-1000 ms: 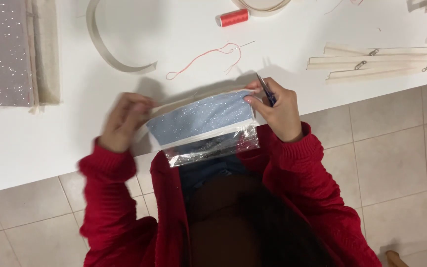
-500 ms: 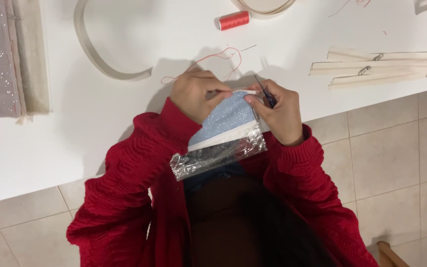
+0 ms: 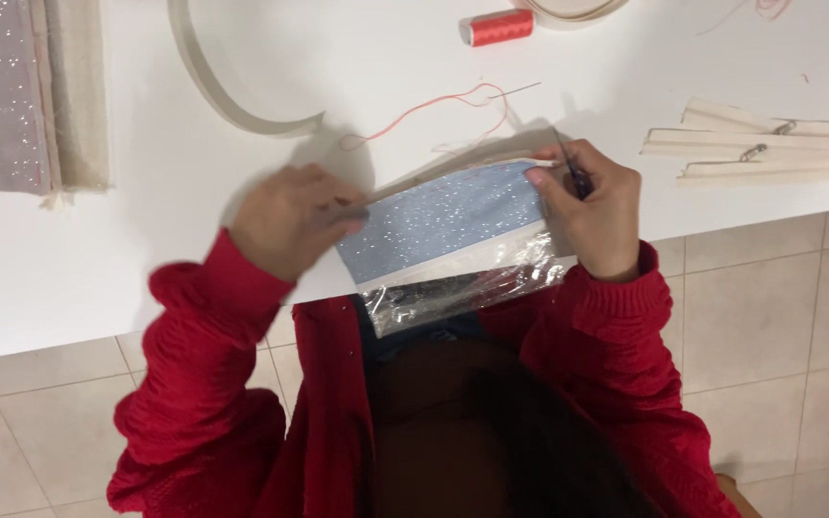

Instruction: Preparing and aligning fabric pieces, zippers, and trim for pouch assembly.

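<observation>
- The left hand (image 3: 295, 221), left of centre in the frame, is motion-blurred. Its fingers look pinched together on the left edge of the blue cloth (image 3: 448, 225), though the blur hides the exact grip.
- The right hand (image 3: 592, 206), right of centre, is closed around a thin dark tool (image 3: 576, 177). Its thumb presses on the cloth's upper right corner.
- The white surface (image 3: 127, 240) fills the upper half of the frame, with its near edge running under both hands.
- The blue cloth, sparkly and flat, is stretched between the two hands at the centre, half over the surface's edge. A clear plastic sheet (image 3: 472, 293) hangs crinkled from its lower side.
- A grey sparkly cloth (image 3: 2, 91) lies folded at the upper left, well apart.
- A curved beige strip (image 3: 232, 105) lies above the left hand.
- Cream strips with pins (image 3: 769, 149) lie at the right edge.
- A red spool (image 3: 496, 27) sits at the top centre.
- A red thread (image 3: 424, 105) loops just above the cloth and ends at a needle (image 3: 515, 91).
- The step in hand looks like work on the cloth's upper right corner, with the cloth held taut. Going on calls for a steady pull from the left hand and a careful tool tip near the thumb.
</observation>
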